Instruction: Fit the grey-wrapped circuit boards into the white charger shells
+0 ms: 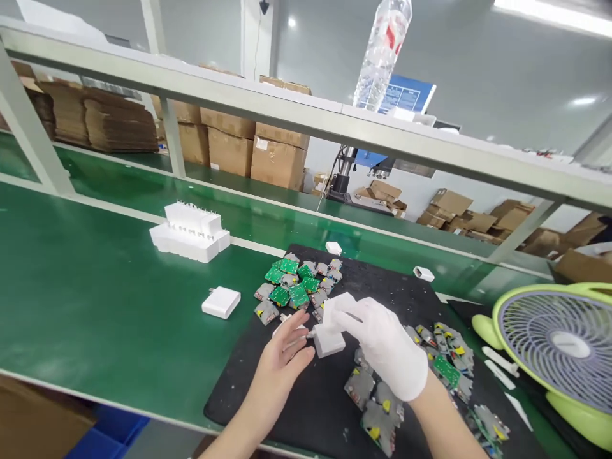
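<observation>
My right hand, in a white glove, pinches a white charger housing over the black mat. Just under it is another white charger housing; whether the two touch I cannot tell. My bare left hand is to the left, its fingers apart and thumb stretched out toward the lower housing. Partly hidden behind its fingers is one more white piece. Beyond the hands lies a cluster of green and grey circuit boards. More grey boards lie below and right of my right hand.
A white charger and a stack of white chargers stand on the green bench at left. Two small white casings lie near the mat's far edge. A green fan is at right. A shelf beam crosses above, holding a bottle.
</observation>
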### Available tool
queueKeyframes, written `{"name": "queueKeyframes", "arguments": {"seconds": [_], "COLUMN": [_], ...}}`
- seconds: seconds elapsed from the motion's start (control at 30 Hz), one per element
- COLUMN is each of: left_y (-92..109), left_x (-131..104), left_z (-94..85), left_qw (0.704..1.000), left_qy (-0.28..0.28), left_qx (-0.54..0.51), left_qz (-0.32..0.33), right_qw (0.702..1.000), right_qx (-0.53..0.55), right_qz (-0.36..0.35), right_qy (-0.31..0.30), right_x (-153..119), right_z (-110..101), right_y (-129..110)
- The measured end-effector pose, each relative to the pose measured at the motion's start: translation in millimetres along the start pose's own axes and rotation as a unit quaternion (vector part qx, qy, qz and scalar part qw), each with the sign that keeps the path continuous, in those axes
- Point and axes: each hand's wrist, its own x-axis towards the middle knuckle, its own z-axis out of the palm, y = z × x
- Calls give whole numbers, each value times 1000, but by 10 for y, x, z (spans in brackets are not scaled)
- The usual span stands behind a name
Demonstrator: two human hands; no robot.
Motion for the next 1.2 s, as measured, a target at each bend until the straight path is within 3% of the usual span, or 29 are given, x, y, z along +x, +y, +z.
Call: {"name": "queueKeyframes", "arguments": {"seconds": [0.1,0.2,0.3,0.4,0.6,0.8,0.87,1.03,1.2], "left_y": [-83,-58,30,96,173,224,251,330,356], "left_x": [21,22,-2,-55,-199,-284,-306,-382,-408], "left_z": [35,91,109,103,109,60,52,63,51], "left_qw": [999,996,995,996,994,984,973,944,955], "left_qy": [-26,-59,-62,-37,15,20,13,7,34], "left_qx": [-27,-60,-83,-75,-30,78,104,139,175], "left_qz": [-3,-16,-4,20,107,158,204,299,236], "right_qw": [997,996,995,973,863,724,699,688,693], "right_qx": [-37,-11,68,179,402,578,608,631,632], "right_qz": [-37,-67,-57,25,248,335,340,325,313], "right_qy": [-53,-56,45,143,177,170,161,150,150], "right_x": [97,108,30,-72,-155,-121,-120,-155,-145], "right_z": [-119,-81,33,158,313,306,307,328,292], "right_y": [-27,-56,-46,-60,-265,-381,-384,-390,-456]}}
